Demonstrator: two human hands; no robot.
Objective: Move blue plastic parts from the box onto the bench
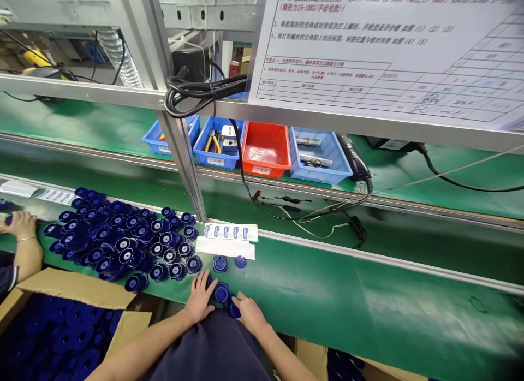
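My left hand lies at the front edge of the green bench, fingers stretched and somewhat spread. A bit of dark blue plastic shows by its fingertips, mostly hidden. Just right of it sits a round-topped blue plastic housing. My right hand has its thumb and fingers closed around another blue plastic part, partly covered by the hand. Beyond my hands lie one more blue housing and a flat blue disc. A sheet of blue-and-white labels rests behind them.
Many blue housings crowd the bench on the left. A cardboard box of blue parts stands below, near a co-worker's hand. A red bin and blue bins line the shelf under a metal frame.
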